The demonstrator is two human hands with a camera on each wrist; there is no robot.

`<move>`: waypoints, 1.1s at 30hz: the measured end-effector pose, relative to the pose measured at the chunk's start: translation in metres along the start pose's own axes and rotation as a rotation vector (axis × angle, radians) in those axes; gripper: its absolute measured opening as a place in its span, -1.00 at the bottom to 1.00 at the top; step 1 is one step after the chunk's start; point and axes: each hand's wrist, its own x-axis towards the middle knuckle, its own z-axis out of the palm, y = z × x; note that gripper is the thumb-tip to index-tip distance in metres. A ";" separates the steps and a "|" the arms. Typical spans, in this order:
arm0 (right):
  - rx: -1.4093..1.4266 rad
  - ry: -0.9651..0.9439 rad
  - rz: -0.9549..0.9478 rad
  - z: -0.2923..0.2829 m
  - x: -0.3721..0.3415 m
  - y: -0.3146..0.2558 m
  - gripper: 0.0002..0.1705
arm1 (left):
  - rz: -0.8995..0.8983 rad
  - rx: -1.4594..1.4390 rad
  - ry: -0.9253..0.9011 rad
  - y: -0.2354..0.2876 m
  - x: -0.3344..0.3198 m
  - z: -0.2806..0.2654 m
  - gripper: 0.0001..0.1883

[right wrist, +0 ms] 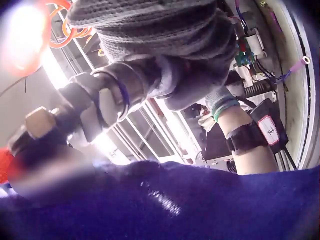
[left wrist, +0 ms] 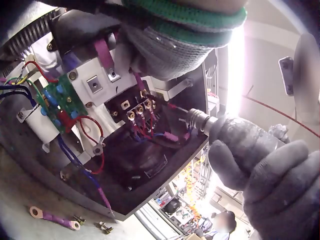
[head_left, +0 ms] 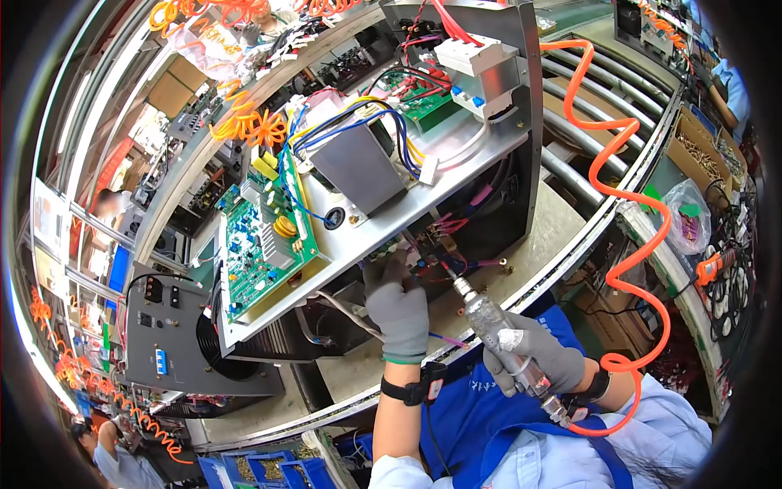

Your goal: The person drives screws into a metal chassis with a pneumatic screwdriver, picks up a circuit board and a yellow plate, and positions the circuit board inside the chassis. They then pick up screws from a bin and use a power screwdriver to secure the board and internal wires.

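In the head view my gloved right hand grips a pneumatic screwdriver with an orange coiled hose on its rear end. The driver's thin bit points into the open chassis, its far end at a row of screw terminals. My gloved left hand reaches under the metal plate, close by those terminals. Near its fingers in the left wrist view is a purple-sleeved copper link; the fingertips are mostly hidden, and I cannot tell whether they pinch it. Red and blue leads hang below the terminals.
A green circuit board and a grey boxed component sit on the metal plate. Another purple-sleeved link lies beside loose screws. The orange hose loops at right, past a roller conveyor. Blue parts bins stand in front.
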 end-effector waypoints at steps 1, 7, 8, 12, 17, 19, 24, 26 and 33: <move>0.000 0.001 0.000 0.000 0.000 0.000 -0.48 | 0.000 -0.001 -0.001 0.001 0.000 -0.001 -0.64; -0.054 -0.010 -0.010 0.000 0.004 0.000 -0.52 | -0.062 -0.022 -0.043 0.008 0.002 -0.004 -0.62; -0.075 0.010 -0.014 0.001 0.004 0.000 -0.52 | -0.043 -0.009 -0.026 0.006 0.001 -0.002 -0.62; -0.106 0.071 -0.027 0.010 -0.001 -0.002 -0.43 | 0.015 0.023 -0.031 0.000 0.000 -0.004 -0.67; -0.184 -0.036 0.092 -0.011 -0.022 -0.005 -0.28 | -0.041 0.147 0.086 0.000 -0.020 -0.061 -0.79; -0.215 -0.041 0.174 -0.024 -0.028 -0.003 -0.24 | -0.271 0.020 0.310 -0.014 -0.039 -0.084 -0.83; -0.243 0.073 0.377 -0.046 -0.025 0.016 -0.16 | -0.453 0.353 -0.046 -0.101 -0.132 -0.062 -0.77; -0.251 0.055 0.395 -0.051 -0.018 0.027 -0.17 | -0.680 0.237 -0.179 -0.093 -0.132 -0.035 -0.66; -0.208 -0.012 0.341 -0.038 -0.017 0.023 -0.33 | -0.464 0.682 0.011 -0.116 -0.153 0.024 -0.55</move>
